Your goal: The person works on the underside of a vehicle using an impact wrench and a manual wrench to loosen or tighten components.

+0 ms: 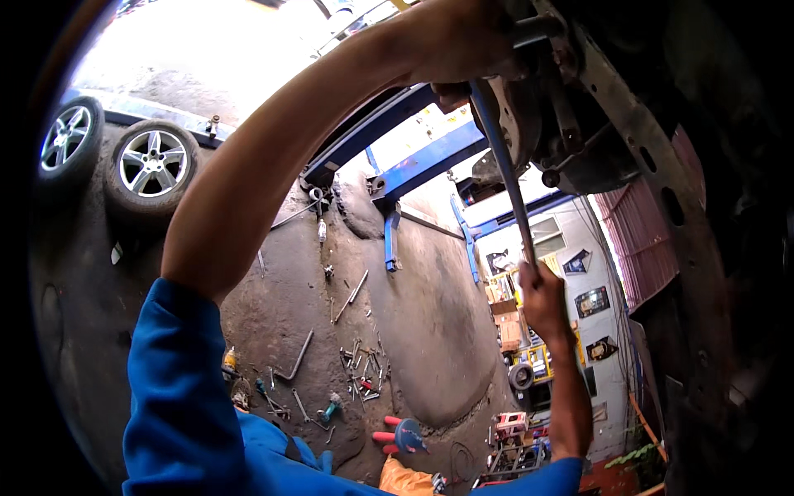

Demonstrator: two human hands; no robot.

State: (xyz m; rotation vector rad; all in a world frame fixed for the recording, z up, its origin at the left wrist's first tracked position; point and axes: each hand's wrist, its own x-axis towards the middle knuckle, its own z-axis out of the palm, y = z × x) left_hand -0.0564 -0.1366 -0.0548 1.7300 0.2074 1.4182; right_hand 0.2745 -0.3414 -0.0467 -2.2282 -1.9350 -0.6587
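My left hand [463,45] is raised high against the underside of a vehicle, at a metal part beside the upper end of a long steel bar [509,178]; its fingers are partly hidden, and what exactly they grip is unclear. Lower at the right, my right hand [542,293] is closed around the bar's lower end. The bar runs at a steep slant past a dark suspension assembly [579,157] and a rusty frame member [645,140] with oval holes.
Two wheels [153,163] [68,136] are at left. Blue lift beams [422,165] span behind the bar. Wrenches [299,355], several sockets, a grinder-like tool [331,409] and a red-and-blue glove [405,436] lie on the dirty floor [430,314]. Shelving [509,326] stands along the right wall.
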